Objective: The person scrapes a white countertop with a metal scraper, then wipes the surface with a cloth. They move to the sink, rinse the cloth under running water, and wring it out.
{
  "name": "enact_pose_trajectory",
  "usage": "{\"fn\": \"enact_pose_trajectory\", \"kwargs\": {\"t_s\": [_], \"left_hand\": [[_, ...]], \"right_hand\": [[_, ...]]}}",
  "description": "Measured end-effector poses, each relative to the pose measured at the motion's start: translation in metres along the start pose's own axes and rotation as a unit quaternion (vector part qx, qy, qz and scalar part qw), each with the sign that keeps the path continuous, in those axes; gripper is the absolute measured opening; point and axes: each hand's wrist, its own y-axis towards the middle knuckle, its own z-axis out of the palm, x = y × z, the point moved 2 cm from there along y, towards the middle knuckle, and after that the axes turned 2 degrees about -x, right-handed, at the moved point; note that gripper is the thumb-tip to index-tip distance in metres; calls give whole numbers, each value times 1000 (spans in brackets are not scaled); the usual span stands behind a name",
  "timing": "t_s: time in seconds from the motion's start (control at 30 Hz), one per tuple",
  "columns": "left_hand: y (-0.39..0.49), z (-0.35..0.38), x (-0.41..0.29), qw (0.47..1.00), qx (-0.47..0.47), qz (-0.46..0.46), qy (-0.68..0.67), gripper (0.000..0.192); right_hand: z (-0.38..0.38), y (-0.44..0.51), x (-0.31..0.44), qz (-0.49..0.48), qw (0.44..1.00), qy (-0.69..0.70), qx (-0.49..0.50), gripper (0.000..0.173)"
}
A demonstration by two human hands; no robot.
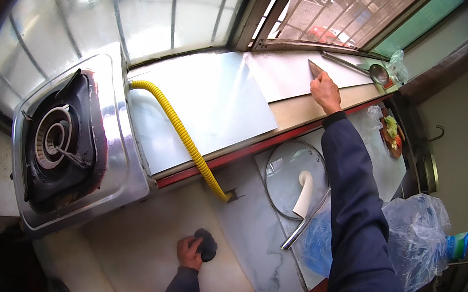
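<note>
My right hand is closed around the handle of a kitchen knife, whose blade points toward the window above a white panel on the raised ledge. Lower left, my left hand grips a bunched black cloth or scourer over a beige board on the counter. A metal ladle lies at the window, to the right of the knife. Below my right forearm's left side rest a glass lid with a curved pale handle and a shiny metal utensil.
A gas stove stands at the left, with a yellow corrugated hose running down to the counter. At the right are a plate of chopped vegetables, a large plastic-wrapped bottle and a wall hook. The ledge has a red edge.
</note>
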Motion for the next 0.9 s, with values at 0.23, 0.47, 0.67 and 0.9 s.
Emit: {"fn": "enact_pose_trajectory", "kwargs": {"t_s": [0.23,0.47,0.67,0.9], "left_hand": [[-2,0,1,1000,-2,-7,0,51],[-1,0,1,1000,-4,3,-2,52],[-1,-1,2,1000,-8,7,-11,49],[-1,0,1,1000,3,-7,-8,50]], "right_hand": [[6,-23,-8,15,1000,17,8,36],[17,-39,-11,41,990,132,42,43],[13,-28,-17,-1,992,120,-31,46],[9,-9,-31,118,953,278,28,55]]}}
